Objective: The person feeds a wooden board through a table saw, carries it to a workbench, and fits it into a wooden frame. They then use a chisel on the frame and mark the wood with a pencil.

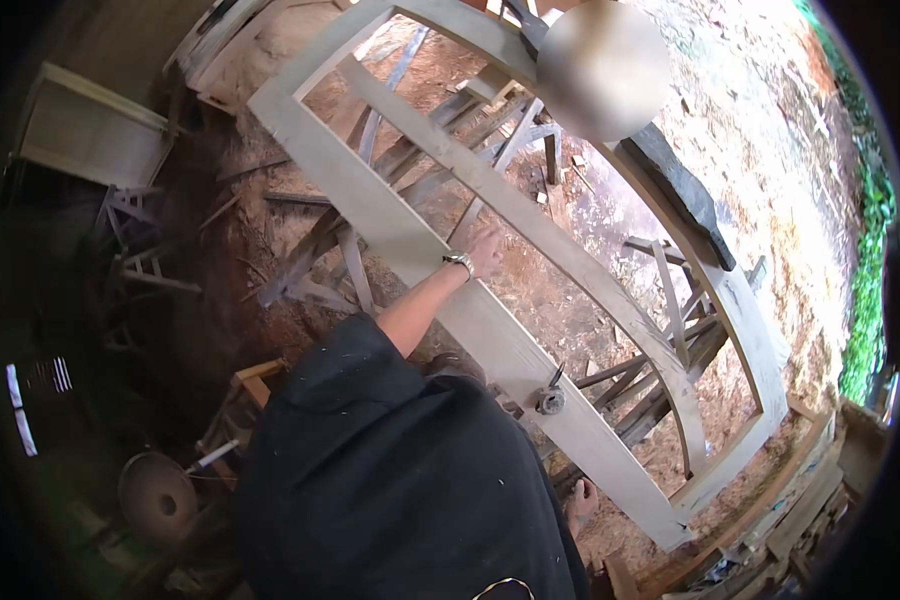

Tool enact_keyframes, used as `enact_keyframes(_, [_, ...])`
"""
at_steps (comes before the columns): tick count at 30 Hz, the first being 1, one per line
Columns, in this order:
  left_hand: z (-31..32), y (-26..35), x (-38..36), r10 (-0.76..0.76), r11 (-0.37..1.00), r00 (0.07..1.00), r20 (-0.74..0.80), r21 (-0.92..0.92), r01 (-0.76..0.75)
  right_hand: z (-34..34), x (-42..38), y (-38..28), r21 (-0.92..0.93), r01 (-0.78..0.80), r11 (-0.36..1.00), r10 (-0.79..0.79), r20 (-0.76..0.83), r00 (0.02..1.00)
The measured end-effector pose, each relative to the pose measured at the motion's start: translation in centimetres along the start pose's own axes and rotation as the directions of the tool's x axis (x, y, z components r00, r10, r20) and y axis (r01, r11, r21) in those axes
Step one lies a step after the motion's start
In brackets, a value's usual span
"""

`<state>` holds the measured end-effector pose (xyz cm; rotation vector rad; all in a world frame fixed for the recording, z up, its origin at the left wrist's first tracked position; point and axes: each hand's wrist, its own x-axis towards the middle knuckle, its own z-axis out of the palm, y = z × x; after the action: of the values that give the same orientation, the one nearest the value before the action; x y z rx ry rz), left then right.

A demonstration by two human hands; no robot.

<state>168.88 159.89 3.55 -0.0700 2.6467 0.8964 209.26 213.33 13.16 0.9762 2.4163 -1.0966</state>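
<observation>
A large pale wooden frame [345, 175] with a straight near rail, a curved middle rail and a curved far rail lies across trestles in front of me. My left hand [485, 252], with a metal watch [459, 263] on its wrist, reaches over the near rail. Its fingers look stretched out above the opening, slightly blurred, with nothing visible in them. Low beside the near rail is my right hand [582, 500], its fingers curled; what they hold, if anything, is hidden. A small round greyish object [550, 400] with a dark pointed piece sits on the near rail.
Across the frame is a person, head blurred [605, 70]. A dark grey piece [680, 190] lies along the far rail. Wooden trestles [525, 135] hold the frame above wood-littered ground. Stacked boards [810, 500] lie at lower right; a round disc-shaped object [158, 497] stands at lower left.
</observation>
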Motion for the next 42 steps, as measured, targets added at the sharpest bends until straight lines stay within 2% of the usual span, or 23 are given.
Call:
enact_keyframes(3, [-2.1,3.2,-5.3,0.106,0.971,0.993,0.042,0.21,-0.113,0.3,-0.1,-1.0,-0.054,0.102,0.993,-0.101,0.024,0.995])
enact_keyframes(6, [0.0,3.5,-11.7,0.191,0.94,0.965,-0.182,0.318,-0.126,1.2,0.5,0.2,-0.016,0.229,0.973,-0.228,0.028,0.973])
enact_keyframes(7, [0.4,3.4,-14.4,0.164,0.945,0.962,-0.219,0.313,-0.09,1.7,0.2,0.6,0.011,0.264,0.964,-0.264,0.022,0.964])
enact_keyframes(9, [1.7,2.9,-20.6,0.111,0.957,0.954,-0.28,0.289,-0.026,2.2,-0.4,0.8,-0.006,0.268,0.963,-0.267,0.054,0.962])
enact_keyframes(11, [3.6,-0.1,-26.1,0.206,0.912,0.918,-0.338,0.405,-0.055,3.3,-2.8,-2.2,-0.03,0.259,0.965,-0.258,0.033,0.966])
enact_keyframes(13, [5.1,-2.9,-32.1,0.059,0.991,0.969,-0.239,0.133,-0.027,3.7,-4.0,-1.9,-0.032,0.302,0.953,-0.302,0.013,0.953])
enact_keyframes(14, [6.2,-4.4,-35.0,-0.158,0.983,0.983,-0.095,0.078,0.165,5.6,-3.3,-0.4,-0.015,0.345,0.938,-0.345,0.005,0.938])
enact_keyframes(15, [7.5,-6.3,-37.9,-0.36,0.932,0.931,0.064,0.051,0.358,6.9,-2.9,0.9,0.002,0.387,0.922,-0.387,0.0,0.922])
enact_keyframes(16, [10.0,-10.3,-40.1,-0.433,0.896,0.855,0.287,0.034,0.442,7.9,-3.1,1.0,0.048,0.367,0.929,-0.369,0.04,0.929])
enact_keyframes(17, [9.3,-11.3,-43.5,-0.339,0.934,0.822,0.457,0.059,0.352,9.3,-3.6,0.4,0.091,0.341,0.936,-0.348,0.08,0.934])
enact_keyframes(18, [16.1,-18.7,-45.9,-0.507,0.789,0.704,0.497,-0.061,0.611,10.4,-4.2,-0.7,0.133,0.315,0.94,-0.33,0.119,0.936])
enact_keyframes(19, [18.3,-21.4,-49.2,-0.398,0.877,0.762,0.511,-0.031,0.479,11.3,-5.1,-2.2,0.131,0.3,0.945,-0.318,0.159,0.934])
enact_keyframes(20, [16.6,-19.8,-52.1,-0.702,0.61,0.518,0.489,0.037,0.791,12.3,-6.0,-3.6,0.128,0.284,0.95,-0.305,0.196,0.932])
enact_keyframes(22, [23.0,-29.7,-57.1,-0.541,0.742,0.668,0.512,-0.083,0.665,14.0,-7.2,-6.4,0.099,0.273,0.957,-0.289,0.266,0.92])
enact_keyframes(25, [18.7,-24.1,-61.2,-0.597,0.666,0.705,0.384,-0.253,0.702,16.8,-8.1,-8.8,0.039,0.303,0.952,-0.295,0.366,0.883])
enact_keyframes(28, [15.5,-21.3,-61.7,-0.754,0.485,0.609,0.245,-0.417,0.769,20.3,-7.7,-10.2,0.002,0.405,0.914,-0.363,0.446,0.818])
enact_keyframes(30, [16.1,-22.3,-62.0,-0.794,0.498,0.606,-0.051,-0.625,0.601,22.0,-9.1,-12.7,-0.054,0.51,0.859,-0.411,0.521,0.748])
enact_keyframes(31, [15.8,-23.1,-62.2,-0.811,0.479,0.582,-0.063,-0.644,0.596,23.1,-9.1,-13.7,-0.166,0.519,0.838,-0.342,0.582,0.738])
enact_keyframes(32, [15.1,-23.7,-62.4,-0.829,0.456,0.553,-0.076,-0.665,0.591,24.1,-9.8,-15.1,-0.154,0.58,0.8,-0.372,0.631,0.681])
enact_keyframes(35, [9.9,-22.9,-65.6,-0.895,0.312,0.445,-0.028,-0.754,0.578,29.2,-8.6,-16.6,-0.149,0.578,0.803,-0.274,0.768,0.579])
enact_keyframes(38, [14.9,-30.1,-70.9,-0.895,0.148,0.427,0.129,-0.817,0.557,35.7,-8.5,-20.1,-0.188,0.64,0.745,-0.277,0.786,0.553])
enact_keyframes(41, [12.0,-32.1,-77.5,-0.959,0.043,0.252,0.133,-0.807,0.589,42.5,-13.7,-26.2,-0.085,0.582,0.809,-0.333,0.749,0.573])
enact_keyframes(42, [12.7,-34.8,-79.8,-0.94,-0.158,0.152,0.304,-0.787,0.596,44.7,-16.4,-28.3,-0.059,0.545,0.837,-0.328,0.742,0.585])
